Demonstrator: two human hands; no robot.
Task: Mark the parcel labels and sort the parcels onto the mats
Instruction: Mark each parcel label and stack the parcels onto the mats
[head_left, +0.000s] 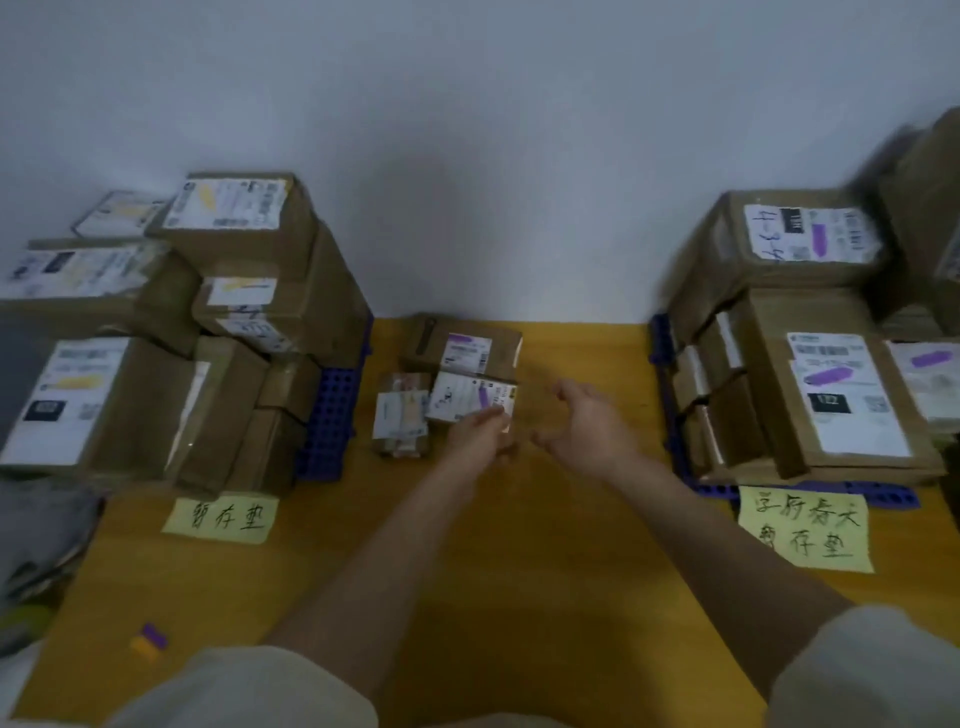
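While left hand (480, 431) grips parcel (475, 399), right hand (587, 428) open.

Illumination is dim and even, with a cool cast on the wall (467, 104). A soft shadow lies on the wall just above the bench (519, 545). The whole picture is soft; label print is unreadable. Wide-angle distortion bends and smears the parcel stack (924, 208) at the right edge.

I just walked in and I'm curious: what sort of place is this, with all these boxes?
Probably a small parcel sorting spot. Cardboard parcels with shipping labels are stacked on blue mats either side of a yellow table, and handwritten notes sit in front of the piles.
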